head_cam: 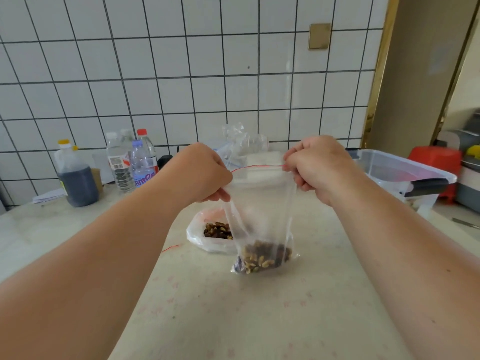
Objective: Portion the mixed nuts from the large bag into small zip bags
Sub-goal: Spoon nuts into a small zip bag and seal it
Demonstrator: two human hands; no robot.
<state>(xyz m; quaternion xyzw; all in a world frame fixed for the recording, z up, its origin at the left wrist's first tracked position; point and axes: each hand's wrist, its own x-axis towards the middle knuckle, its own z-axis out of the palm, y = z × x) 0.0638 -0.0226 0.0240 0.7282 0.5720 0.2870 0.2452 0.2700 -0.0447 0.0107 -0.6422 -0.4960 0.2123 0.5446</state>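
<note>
A small clear zip bag with a red-lined top hangs upright over the table. Mixed nuts fill its bottom, which touches the tabletop. My left hand pinches the bag's top left corner. My right hand pinches the top right corner, and the zip edge stretches between the two. Behind it, the large white plastic bag lies open on the table with nuts showing inside.
A jug of dark liquid and several water bottles stand at the back left by the tiled wall. More clear bags lie at the back centre. A clear plastic bin sits at the right. The pale table spreads in front.
</note>
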